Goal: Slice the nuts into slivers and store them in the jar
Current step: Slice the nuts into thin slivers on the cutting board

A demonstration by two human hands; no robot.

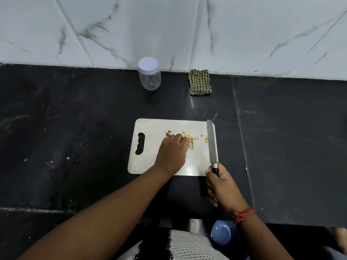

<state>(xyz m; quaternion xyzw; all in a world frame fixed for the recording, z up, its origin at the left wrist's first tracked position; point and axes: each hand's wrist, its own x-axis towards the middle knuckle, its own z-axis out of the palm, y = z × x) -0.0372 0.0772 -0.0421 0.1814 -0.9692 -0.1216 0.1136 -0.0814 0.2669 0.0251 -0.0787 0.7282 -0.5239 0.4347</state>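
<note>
A pale cutting board [150, 166] lies on the black counter. Yellowish nut slivers [191, 137] are scattered over its far middle. My left hand [171, 152] rests on the board with curled fingers over some slivers; whether it holds any is hidden. My right hand [221, 184] grips the dark handle of a knife [212, 143], whose blade lies along the board's right edge, tip pointing away. A clear plastic jar [150, 76] with a white lid on stands upright at the back by the wall.
A folded green checked cloth [200, 82] lies to the right of the jar against the marble wall. The black counter [75, 137] spreads wide on both sides. Below the counter's front edge a blue round object [223, 232] shows.
</note>
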